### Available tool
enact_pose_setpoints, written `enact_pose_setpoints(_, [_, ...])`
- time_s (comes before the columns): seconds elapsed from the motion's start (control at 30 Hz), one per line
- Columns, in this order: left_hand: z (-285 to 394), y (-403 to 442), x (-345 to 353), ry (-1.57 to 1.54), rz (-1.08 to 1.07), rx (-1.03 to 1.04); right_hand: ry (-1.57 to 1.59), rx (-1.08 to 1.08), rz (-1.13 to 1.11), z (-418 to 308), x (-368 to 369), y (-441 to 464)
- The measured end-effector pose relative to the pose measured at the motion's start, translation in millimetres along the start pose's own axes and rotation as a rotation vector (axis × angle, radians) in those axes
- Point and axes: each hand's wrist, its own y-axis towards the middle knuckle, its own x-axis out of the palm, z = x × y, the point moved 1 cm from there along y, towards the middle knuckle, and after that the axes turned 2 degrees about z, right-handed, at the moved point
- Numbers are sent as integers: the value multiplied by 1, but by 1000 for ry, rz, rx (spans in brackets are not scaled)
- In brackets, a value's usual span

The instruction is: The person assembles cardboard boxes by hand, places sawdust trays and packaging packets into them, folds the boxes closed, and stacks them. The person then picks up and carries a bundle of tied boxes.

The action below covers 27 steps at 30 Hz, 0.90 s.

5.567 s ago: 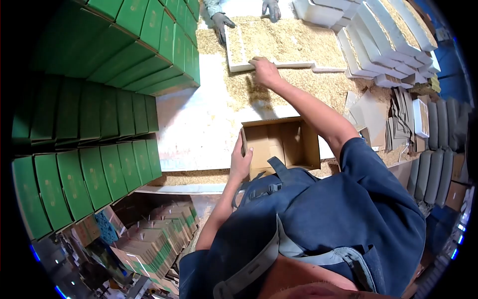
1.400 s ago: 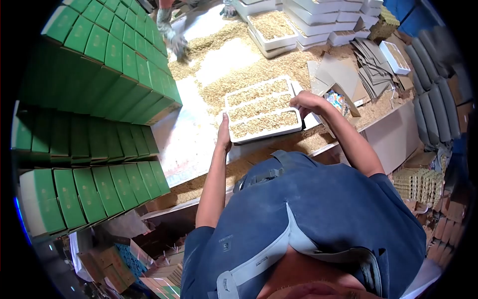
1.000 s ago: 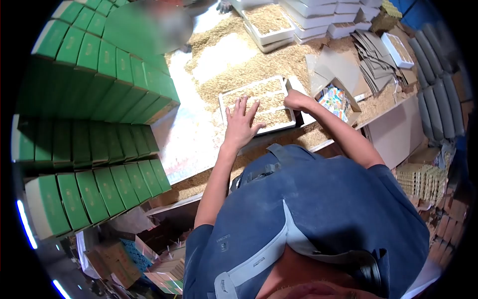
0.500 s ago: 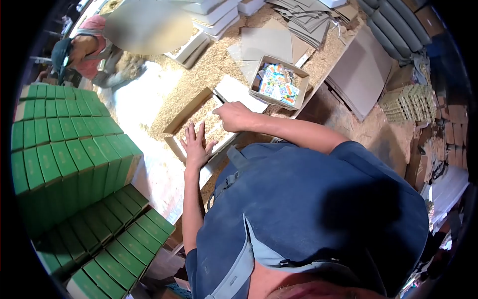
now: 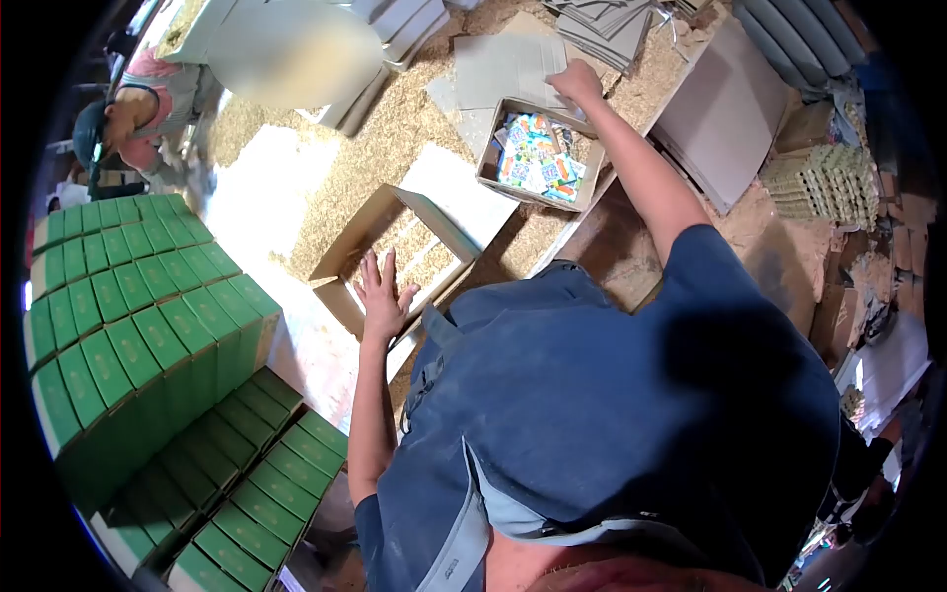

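An open cardboard box [image 5: 335,296] stands at the table's near edge, with a white tray of grainy tan material [image 5: 422,259] inside it. My left hand [image 5: 383,296] lies over the box's left part with its fingers spread, holding nothing. Farther right, a small open carton [image 5: 486,178] contains colorful printed packets [image 5: 541,158]. Beyond that carton, my right hand [image 5: 577,81] is at the edge of a flat grey cardboard sheet [image 5: 503,69]. Its fingers are bent together, and whether they grip the sheet is too small to tell.
Green boxes [image 5: 128,335] are stacked in rows at the left. A co-worker [image 5: 138,118] is at the upper left. White trays [image 5: 409,28] stand at the top, partly behind a blur. Loose cardboard pieces [image 5: 612,35], a leaning panel [image 5: 725,118] and stacked egg-carton-like trays [image 5: 824,185] are at the right.
My right hand has left the tray box and moved right, past the carton of packets. My left hand remains over the box. Earlier, the tray was held, then lowered into the box.
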Motion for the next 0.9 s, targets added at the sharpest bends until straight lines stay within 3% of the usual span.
enact_pose_setpoints(0.07, [-2, 3, -11, -82, -27, 0, -75, 112, -251, 1, 7, 10])
enact_pose_setpoints(0.1, [-2, 3, -14, -174, -53, 2, -75, 110, -257, 1, 12, 10])
enact_pose_setpoints(0.17, [3, -2, -16, -128, -79, 3, -251, 152, -39, -3, 24, 8])
enact_pose_setpoints(0.3, [12, -1, -11, -118, -50, -25, -371, 157, -48, -3, 43, 22])
enact_pose_setpoints(0.47, [28, 3, -11, -41, -71, -89, 46, 226, -73, 6, 45, 28])
enact_pose_setpoints(0.53, [20, 1, -7, -40, -57, -65, 130, 189, -52, 6, 48, 33])
enact_pose_setpoints(0.57, [17, 0, -4, -28, -40, -68, 235, 44, -116, 35, 81, 71])
enact_pose_setpoints(0.6, [16, -1, -6, -30, -53, -71, 330, 46, -68, 21, 58, 62])
enact_pose_setpoints(0.67, [9, -1, -4, -63, -27, -60, 882, -33, 125, -11, 24, 41])
enact_pose_setpoints(0.73, [13, -4, -13, -73, -38, -110, 823, -3, -30, -13, 8, 61])
enact_pose_setpoints(0.8, [6, -9, -10, -94, 30, -132, 1114, -96, -162, -66, -49, -2])
enact_pose_setpoints(0.83, [5, -13, -13, -123, 90, -139, 1110, -103, -181, -77, -58, -24])
enact_pose_setpoints(0.9, [21, -24, -36, -472, 65, -353, 1134, -141, -435, -98, -68, -62])
